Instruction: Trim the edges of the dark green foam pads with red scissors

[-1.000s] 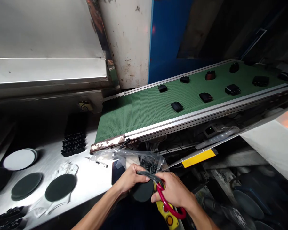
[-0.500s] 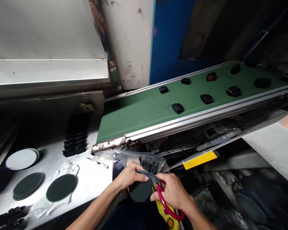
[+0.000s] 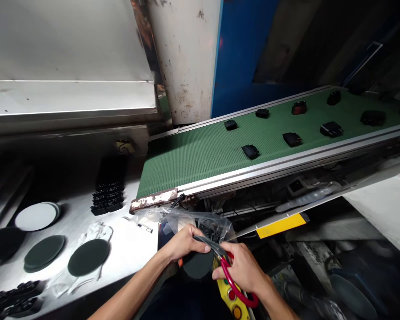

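Note:
My left hand (image 3: 182, 242) is closed round a dark round pad (image 3: 198, 263), held just off the front edge of a steel table (image 3: 133, 249). My right hand (image 3: 244, 269) grips red-handled scissors (image 3: 231, 279), whose dark blades lie across the top of the pad. Under the scissors hangs a yellow control pendant (image 3: 231, 298) with coloured buttons. A crumpled clear plastic bag (image 3: 186, 220) lies just behind both hands.
More dark round pads (image 3: 88, 257) and one white disc (image 3: 36, 216) lie on the table at left, with stacked black parts (image 3: 107, 201). A green conveyor belt (image 3: 200, 153) carries several small black parts (image 3: 250, 151) to the right. A steel hood (image 3: 70, 58) overhangs at the left.
The view has drifted slightly, so everything sits a little further right. My hands keep the same hold on the pad and scissors, and the pendant's buttons show more.

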The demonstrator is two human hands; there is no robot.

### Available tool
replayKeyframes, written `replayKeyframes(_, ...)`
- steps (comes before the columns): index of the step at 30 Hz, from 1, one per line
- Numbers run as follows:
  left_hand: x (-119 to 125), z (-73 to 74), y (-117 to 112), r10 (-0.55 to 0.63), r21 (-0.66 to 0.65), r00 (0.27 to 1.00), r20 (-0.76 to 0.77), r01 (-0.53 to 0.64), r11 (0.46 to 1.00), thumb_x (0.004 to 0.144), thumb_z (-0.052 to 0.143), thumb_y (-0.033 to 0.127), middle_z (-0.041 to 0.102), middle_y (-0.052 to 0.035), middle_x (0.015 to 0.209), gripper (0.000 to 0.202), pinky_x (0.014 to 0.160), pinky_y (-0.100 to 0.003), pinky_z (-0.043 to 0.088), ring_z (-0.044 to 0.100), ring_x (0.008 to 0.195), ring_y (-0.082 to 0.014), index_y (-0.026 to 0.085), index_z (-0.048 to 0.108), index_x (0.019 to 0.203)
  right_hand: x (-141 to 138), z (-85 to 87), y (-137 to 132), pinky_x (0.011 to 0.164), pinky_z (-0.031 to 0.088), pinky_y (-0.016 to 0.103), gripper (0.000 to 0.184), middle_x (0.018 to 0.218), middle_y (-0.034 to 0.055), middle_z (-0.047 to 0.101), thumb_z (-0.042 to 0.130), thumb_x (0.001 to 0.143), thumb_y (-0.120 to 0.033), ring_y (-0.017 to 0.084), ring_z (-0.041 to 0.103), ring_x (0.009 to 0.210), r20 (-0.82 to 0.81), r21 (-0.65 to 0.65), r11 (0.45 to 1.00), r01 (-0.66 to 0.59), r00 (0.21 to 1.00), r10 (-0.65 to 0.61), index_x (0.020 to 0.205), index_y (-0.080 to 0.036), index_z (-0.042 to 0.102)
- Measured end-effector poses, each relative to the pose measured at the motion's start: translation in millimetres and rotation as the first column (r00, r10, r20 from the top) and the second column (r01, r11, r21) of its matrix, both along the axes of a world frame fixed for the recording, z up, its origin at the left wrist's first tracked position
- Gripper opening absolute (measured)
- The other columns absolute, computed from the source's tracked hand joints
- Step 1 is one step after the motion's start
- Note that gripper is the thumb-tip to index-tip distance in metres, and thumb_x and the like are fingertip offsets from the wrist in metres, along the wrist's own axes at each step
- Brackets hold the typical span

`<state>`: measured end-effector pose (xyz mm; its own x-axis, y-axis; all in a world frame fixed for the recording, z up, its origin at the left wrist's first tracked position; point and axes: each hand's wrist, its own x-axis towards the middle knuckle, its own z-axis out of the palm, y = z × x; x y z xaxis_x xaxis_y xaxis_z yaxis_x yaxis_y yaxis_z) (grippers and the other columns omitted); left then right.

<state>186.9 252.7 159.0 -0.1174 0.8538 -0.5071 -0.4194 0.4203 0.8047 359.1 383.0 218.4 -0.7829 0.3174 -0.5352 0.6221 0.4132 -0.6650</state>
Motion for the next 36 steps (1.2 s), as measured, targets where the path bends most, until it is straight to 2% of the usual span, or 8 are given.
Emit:
replayKeyframes(7,-3.8,-10.3,2.0,0.024,-0.040,0.998,0.051,-0.022,0.999,0.057,0.085,0.035,0.064,-0.0010,0.062,0.028,0.054,-0.023,0.037,0.051,0.057,-0.0127,0.012,0.072,0.068,-6.7,-17.3,3.0,0.053,0.030,0.019,0.026,0.059,-0.0090,0.048,0.079,0.059,-0.032,0.008,0.040,0.057,-0.001,-0.114,0.992,0.049,0.999,-0.050,0.072,-0.019,0.060)
replayKeyframes(16,12.0,-22.7,-9.7,0.167,-0.139,0.964,0.207,-0.140,0.980,0.065,0.078,0.039,0.069,-0.0073,0.070,0.033,0.056,-0.026,0.047,0.060,0.058,-0.0164,0.011,0.071,0.079,-6.7,-42.5,10.2,0.050,0.032,0.019,0.028,0.058,-0.0064,0.050,0.077,0.060,-0.037,0.009,0.045,0.055,0.053,-0.142,0.990,0.024,0.998,-0.017,0.067,-0.016,0.060)
replayKeyframes(21,1.2,-21.0,-19.5,0.212,-0.198,0.963,0.168,-0.177,0.964,0.066,0.077,0.037,0.067,-0.0053,0.062,0.027,0.051,-0.024,0.044,0.058,0.053,-0.0159,0.012,0.066,0.070,-12.7,-52.9,14.8,0.051,0.035,0.018,0.018,0.064,-0.0031,0.060,0.060,0.063,-0.017,0.012,0.055,0.059,0.075,-0.126,0.992,-0.006,0.997,0.015,0.080,-0.018,0.067)
replayKeyframes(25,-14.5,0.3,-41.5,0.145,-0.188,0.987,0.069,-0.130,0.974,0.067,0.076,0.037,0.067,-0.0026,0.068,0.028,0.051,-0.022,0.042,0.058,0.054,-0.0151,0.015,0.067,0.083,-7.8,-24.7,21.3,0.055,0.034,0.020,0.017,0.059,-0.0027,0.062,0.051,0.061,-0.010,0.013,0.057,0.059,0.046,-0.064,0.995,-0.074,0.996,0.077,0.067,-0.018,0.064)
replayKeyframes(29,-8.0,18.8,-48.4,-0.070,-0.073,0.951,-0.301,0.050,0.996,0.064,0.071,0.021,0.069,-0.0034,0.099,0.065,0.059,-0.023,0.044,0.062,0.068,-0.0180,0.026,0.056,0.127,10.1,21.9,27.3,0.067,0.040,0.024,0.019,0.069,-0.0016,0.067,0.052,0.070,-0.013,0.017,0.059,0.070,0.032,0.034,0.987,-0.155,0.988,0.154,0.075,-0.023,0.067)
replayKeyframes(31,4.3,20.2,-41.1,-0.159,-0.050,0.864,-0.478,0.154,0.987,0.064,0.064,0.015,0.068,-0.0046,0.109,0.078,0.072,-0.028,0.047,0.064,0.083,-0.0236,0.031,0.044,0.138,23.1,43.4,31.1,0.076,0.044,0.027,0.026,0.083,-0.0001,0.070,0.056,0.074,-0.020,0.021,0.061,0.083,0.067,0.116,0.981,-0.155,0.987,0.148,0.094,-0.028,0.069)
replayKeyframes(33,17.2,17.3,-31.4,-0.281,-0.132,0.714,-0.641,0.257,0.957,0.064,0.058,0.012,0.069,-0.0094,0.105,0.076,0.077,-0.034,0.046,0.064,0.090,-0.0299,0.026,0.044,0.138,36.7,64.1,36.1,0.083,0.047,0.030,0.036,0.097,0.0016,0.071,0.060,0.075,-0.024,0.023,0.062,0.093,0.074,0.184,0.976,-0.118,0.992,0.106,0.110,-0.031,0.067)
replayKeyframes(36,30.2,11.7,-23.3,-0.408,-0.265,0.527,-0.746,0.327,0.907,0.063,0.053,0.013,0.069,-0.0161,0.089,0.047,0.070,-0.037,0.044,0.063,0.087,-0.0359,0.016,0.064,0.109,50.2,96.0,42.5,0.075,0.051,0.025,0.033,0.092,0.0041,0.071,0.063,0.077,-0.027,0.019,0.065,0.080,-0.062,0.253,0.967,-0.017,0.997,0.034,0.110,-0.027,0.067)
